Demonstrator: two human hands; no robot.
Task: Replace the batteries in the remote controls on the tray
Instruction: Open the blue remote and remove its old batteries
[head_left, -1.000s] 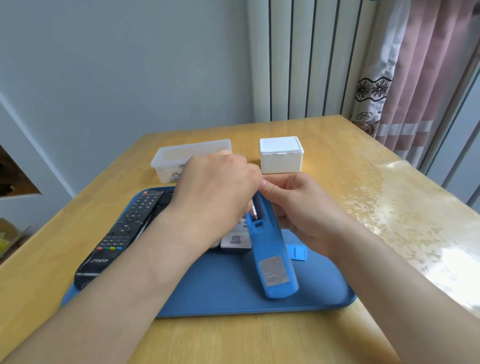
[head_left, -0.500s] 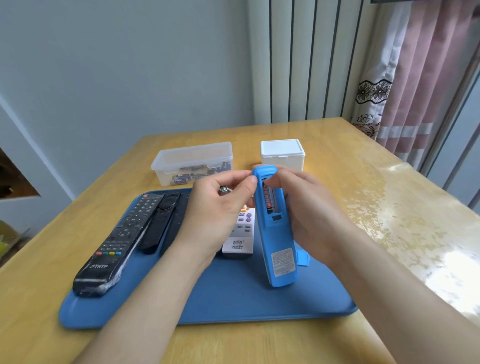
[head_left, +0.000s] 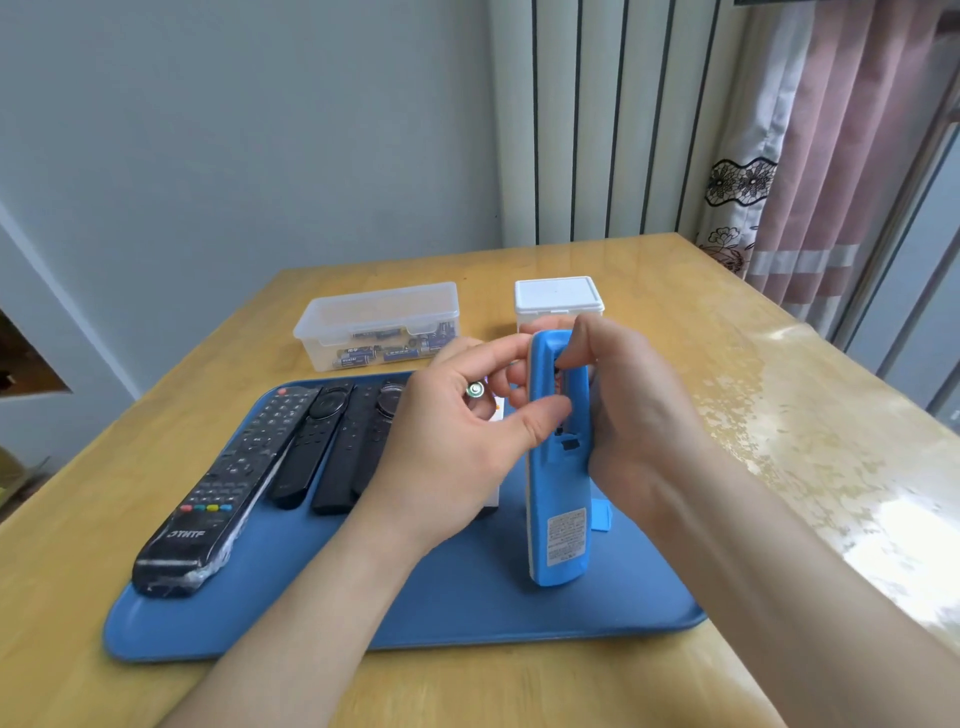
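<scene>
A blue remote stands nearly upright on the blue tray, back side toward me, its battery compartment uncovered. My right hand grips its upper end from the right, with a fingertip reaching into the compartment. My left hand holds a battery in its curled fingers and its thumb presses the remote's left edge. The loose blue battery cover lies on the tray just right of the remote. A white remote is mostly hidden behind my left hand.
Three black remotes lie side by side on the tray's left half. Behind the tray sit a clear box of batteries and a shut white box. The table edge runs along the right, near a curtain.
The blue remote has been tipped up from a slant to nearly upright. My left hand drew a battery out and moved left, uncovering the black remotes and the clear box.
</scene>
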